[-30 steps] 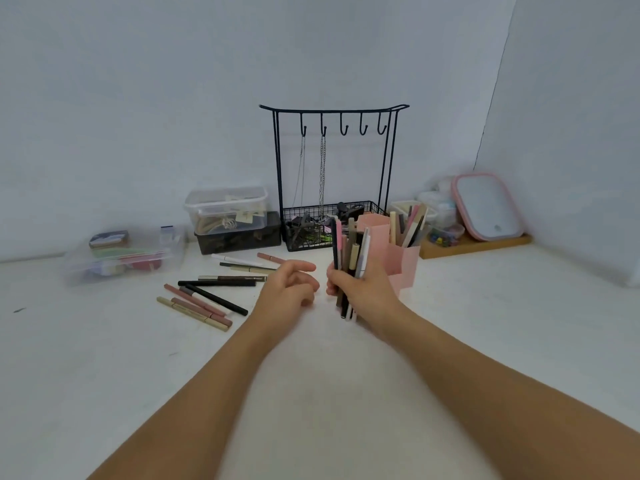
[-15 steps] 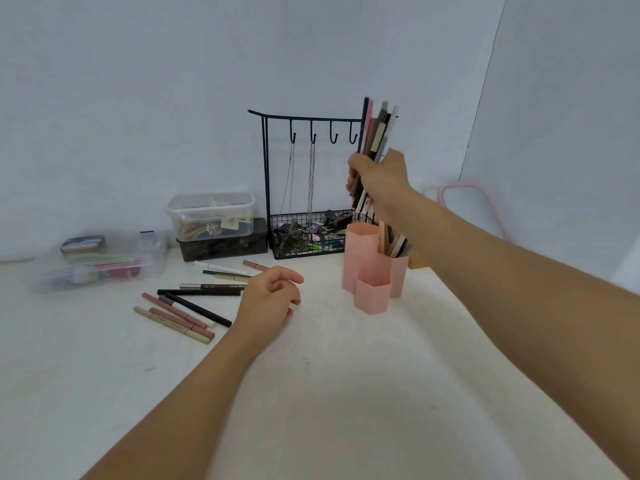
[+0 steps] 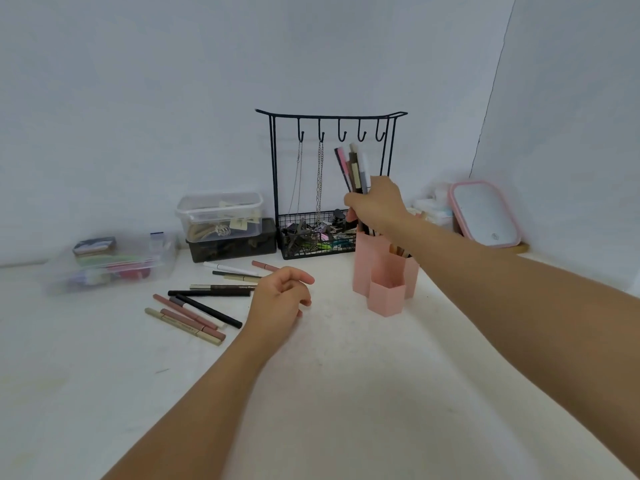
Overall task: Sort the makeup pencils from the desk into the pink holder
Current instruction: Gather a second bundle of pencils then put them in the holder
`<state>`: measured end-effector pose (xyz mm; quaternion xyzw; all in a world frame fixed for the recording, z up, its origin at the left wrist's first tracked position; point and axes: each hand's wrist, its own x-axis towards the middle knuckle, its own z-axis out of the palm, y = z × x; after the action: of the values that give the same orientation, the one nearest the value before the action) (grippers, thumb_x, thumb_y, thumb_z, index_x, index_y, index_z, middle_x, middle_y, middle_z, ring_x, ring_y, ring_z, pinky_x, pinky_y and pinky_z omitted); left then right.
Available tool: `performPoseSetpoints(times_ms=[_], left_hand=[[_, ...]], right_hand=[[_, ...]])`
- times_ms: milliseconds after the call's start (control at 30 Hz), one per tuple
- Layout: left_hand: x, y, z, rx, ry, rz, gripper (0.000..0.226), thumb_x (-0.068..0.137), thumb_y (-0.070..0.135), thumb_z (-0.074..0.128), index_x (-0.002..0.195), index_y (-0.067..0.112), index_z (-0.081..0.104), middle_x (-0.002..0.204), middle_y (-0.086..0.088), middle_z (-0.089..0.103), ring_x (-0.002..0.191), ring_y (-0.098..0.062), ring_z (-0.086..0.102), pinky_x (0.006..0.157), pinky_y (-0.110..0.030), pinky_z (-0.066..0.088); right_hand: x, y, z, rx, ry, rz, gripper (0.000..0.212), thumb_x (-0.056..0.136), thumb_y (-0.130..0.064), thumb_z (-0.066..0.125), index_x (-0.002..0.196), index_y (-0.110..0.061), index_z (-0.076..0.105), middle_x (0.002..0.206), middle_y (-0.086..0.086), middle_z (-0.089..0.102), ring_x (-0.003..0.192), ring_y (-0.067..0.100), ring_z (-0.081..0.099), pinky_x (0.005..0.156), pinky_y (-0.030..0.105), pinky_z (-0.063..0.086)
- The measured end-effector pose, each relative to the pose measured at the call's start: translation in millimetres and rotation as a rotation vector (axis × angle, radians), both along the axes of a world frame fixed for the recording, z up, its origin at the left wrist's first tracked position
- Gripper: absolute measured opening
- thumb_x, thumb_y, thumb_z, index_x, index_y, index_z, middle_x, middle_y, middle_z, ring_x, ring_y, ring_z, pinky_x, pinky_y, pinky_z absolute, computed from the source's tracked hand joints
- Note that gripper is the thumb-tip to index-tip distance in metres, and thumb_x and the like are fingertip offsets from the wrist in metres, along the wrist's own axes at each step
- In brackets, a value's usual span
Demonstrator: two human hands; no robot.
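Note:
My right hand (image 3: 375, 204) grips a bundle of makeup pencils (image 3: 354, 168) upright, directly above the pink holder (image 3: 384, 282). The bundle's lower ends reach down into the holder's tall back-left cell. A few pencils (image 3: 398, 251) stand in the holder's back-right cell; the low front cell looks empty. Several loose pencils (image 3: 204, 303) lie scattered on the white desk to the left of the holder. My left hand (image 3: 278, 299) hovers just right of them, fingers loosely curled, holding nothing.
A black wire jewellery stand (image 3: 329, 188) with hanging chains and a filled basket is behind the holder. Clear lidded boxes (image 3: 221, 216) and a flat clear case (image 3: 110, 265) sit at the back left. A pink-framed mirror (image 3: 485, 213) leans at the back right.
My right hand lifted the pencil bundle from the desk's middle up over the holder and has now lowered it into the back-left cell. My left hand barely moved.

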<state>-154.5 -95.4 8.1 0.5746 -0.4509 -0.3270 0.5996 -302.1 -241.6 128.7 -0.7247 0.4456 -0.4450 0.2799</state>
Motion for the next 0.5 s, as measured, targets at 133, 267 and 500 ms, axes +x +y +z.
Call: performPoseSetpoints(times_ms=[133,267,500], left_hand=[[-2,2,2,0.003,0.013,0.008,0.031,0.086,-0.005,0.057,0.087,0.020,0.076,0.070,0.000,0.069,0.070,-0.012,0.064,0.054,-0.021,0.048],[-2,3,2,-0.001,0.017,0.015,0.029,0.086,-0.005,0.057,0.088,0.018,0.075,0.070,0.002,0.069,0.068,-0.009,0.064,0.056,-0.023,0.049],[-3,2,2,-0.003,0.003,0.015,0.028,0.086,-0.006,0.057,0.090,0.016,0.075,0.070,0.001,0.068,0.067,-0.008,0.064,0.057,-0.025,0.048]], right_hand=[[3,-2,-5,-0.028,0.197,-0.065,0.018,0.075,-0.012,0.062,0.068,-0.012,0.046,0.063,0.002,0.049,0.052,0.018,0.044,0.051,0.026,0.036],[4,-6,-10,0.038,0.208,-0.109,0.023,0.076,-0.011,0.065,0.067,-0.013,0.045,0.064,0.000,0.047,0.052,0.016,0.045,0.047,0.023,0.034],[1,-6,-14,0.033,0.193,-0.139,0.027,0.068,-0.011,0.072,0.068,-0.015,0.046,0.068,0.000,0.050,0.056,0.015,0.048,0.048,0.024,0.037]])
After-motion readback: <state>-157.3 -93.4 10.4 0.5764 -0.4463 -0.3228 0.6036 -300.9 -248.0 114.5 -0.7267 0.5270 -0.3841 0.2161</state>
